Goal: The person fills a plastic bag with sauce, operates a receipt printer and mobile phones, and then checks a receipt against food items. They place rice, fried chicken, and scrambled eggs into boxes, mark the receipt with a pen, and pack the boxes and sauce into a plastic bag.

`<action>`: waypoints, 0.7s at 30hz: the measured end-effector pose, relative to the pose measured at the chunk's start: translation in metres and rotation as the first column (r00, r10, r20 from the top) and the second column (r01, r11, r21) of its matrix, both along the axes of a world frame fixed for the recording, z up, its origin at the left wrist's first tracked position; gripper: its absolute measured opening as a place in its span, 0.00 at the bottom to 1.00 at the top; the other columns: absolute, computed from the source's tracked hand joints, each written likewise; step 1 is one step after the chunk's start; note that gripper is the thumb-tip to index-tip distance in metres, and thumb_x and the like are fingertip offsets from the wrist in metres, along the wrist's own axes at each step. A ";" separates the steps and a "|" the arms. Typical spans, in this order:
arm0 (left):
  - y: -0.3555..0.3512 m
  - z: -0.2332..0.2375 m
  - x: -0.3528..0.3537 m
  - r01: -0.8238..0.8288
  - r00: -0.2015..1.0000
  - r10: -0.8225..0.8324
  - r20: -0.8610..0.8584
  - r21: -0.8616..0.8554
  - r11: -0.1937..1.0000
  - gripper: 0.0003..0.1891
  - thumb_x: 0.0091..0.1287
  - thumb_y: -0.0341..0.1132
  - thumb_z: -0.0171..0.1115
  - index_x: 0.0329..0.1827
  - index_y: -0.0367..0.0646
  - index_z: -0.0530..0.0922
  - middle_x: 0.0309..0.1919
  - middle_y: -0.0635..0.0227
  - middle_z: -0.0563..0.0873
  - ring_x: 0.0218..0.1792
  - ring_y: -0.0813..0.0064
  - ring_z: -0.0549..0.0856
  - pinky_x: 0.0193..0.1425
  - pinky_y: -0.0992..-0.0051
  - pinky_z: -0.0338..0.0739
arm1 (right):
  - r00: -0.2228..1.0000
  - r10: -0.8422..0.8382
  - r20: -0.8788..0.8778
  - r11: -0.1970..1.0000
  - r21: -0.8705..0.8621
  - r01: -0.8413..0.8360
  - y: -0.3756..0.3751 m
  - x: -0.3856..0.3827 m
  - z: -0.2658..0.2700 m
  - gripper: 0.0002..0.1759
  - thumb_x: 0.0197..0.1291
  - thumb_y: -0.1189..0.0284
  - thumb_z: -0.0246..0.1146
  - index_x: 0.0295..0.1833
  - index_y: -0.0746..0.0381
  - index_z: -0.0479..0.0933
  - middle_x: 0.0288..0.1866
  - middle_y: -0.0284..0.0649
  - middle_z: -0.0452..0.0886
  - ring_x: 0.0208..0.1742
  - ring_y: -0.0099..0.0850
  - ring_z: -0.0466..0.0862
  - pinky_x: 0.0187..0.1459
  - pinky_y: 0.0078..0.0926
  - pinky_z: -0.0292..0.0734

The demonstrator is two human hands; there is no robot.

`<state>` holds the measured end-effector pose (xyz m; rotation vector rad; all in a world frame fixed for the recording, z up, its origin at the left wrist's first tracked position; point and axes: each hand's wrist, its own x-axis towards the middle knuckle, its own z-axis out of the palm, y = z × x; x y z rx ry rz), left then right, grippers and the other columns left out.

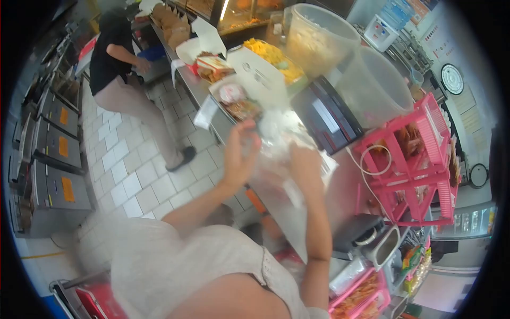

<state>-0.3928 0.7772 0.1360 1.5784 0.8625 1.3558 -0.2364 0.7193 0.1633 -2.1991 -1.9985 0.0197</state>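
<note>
A clear plastic bag (272,132) lies bunched between my two hands over the metal counter. My right hand (306,164) is closed on its right side, knuckles up, with more of the thin plastic hanging beneath. At the bag's left side is my left hand (242,151), its fingers curved and apart from the thumb. Just beyond the left fingertips sits an open takeaway box (234,101) with browned food and a round lidded white cup inside. Another open box (212,66) of food stands behind it.
A dark touchscreen (329,117) stands right of the bag, before two large clear tubs (374,85). Pink plastic racks (406,159) hold packets at the right. Yellow food (273,58) fills a tray behind. A person (119,64) bends over in the tiled aisle at left.
</note>
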 end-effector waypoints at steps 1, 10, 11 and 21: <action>-0.002 -0.008 -0.009 0.013 1.000 -0.012 -0.019 0.044 0.999 0.18 0.63 0.38 0.56 0.51 0.37 0.68 0.48 0.63 0.75 0.46 0.71 0.76 0.48 0.73 0.67 | 0.998 -0.029 0.062 0.996 -0.086 0.035 -0.001 -0.002 -0.004 0.15 0.43 0.71 0.64 0.38 0.65 0.72 0.22 0.46 0.76 0.31 0.45 0.78 0.37 0.40 0.69; 0.042 -0.073 -0.047 0.519 0.751 -0.525 -0.401 -0.133 0.845 0.19 0.60 0.42 0.58 0.48 0.37 0.70 0.50 0.58 0.73 0.49 0.65 0.75 0.51 0.69 0.67 | 0.784 -0.499 -0.370 0.823 0.081 0.562 -0.166 -0.113 0.023 0.14 0.43 0.79 0.56 0.40 0.69 0.72 0.27 0.54 0.74 0.32 0.52 0.73 0.36 0.42 0.68; 0.048 -0.073 -0.044 0.521 0.746 -0.518 -0.418 -0.118 0.845 0.21 0.59 0.45 0.60 0.47 0.38 0.70 0.50 0.58 0.73 0.51 0.63 0.74 0.52 0.68 0.66 | 0.722 -0.521 -0.455 0.775 0.101 0.624 -0.191 -0.125 0.022 0.12 0.43 0.80 0.55 0.38 0.69 0.72 0.26 0.54 0.74 0.31 0.51 0.73 0.36 0.41 0.69; 0.143 -0.112 0.004 0.263 0.570 0.249 -0.783 0.461 0.848 0.28 0.52 0.56 0.61 0.52 0.52 0.72 0.56 0.67 0.71 0.62 0.65 0.64 0.59 0.52 0.51 | -0.665 -0.662 -0.345 -0.736 0.464 0.492 -0.473 -0.315 0.066 0.26 0.64 0.56 0.50 0.36 0.74 0.72 0.27 0.48 0.75 0.29 0.37 0.75 0.34 0.36 0.70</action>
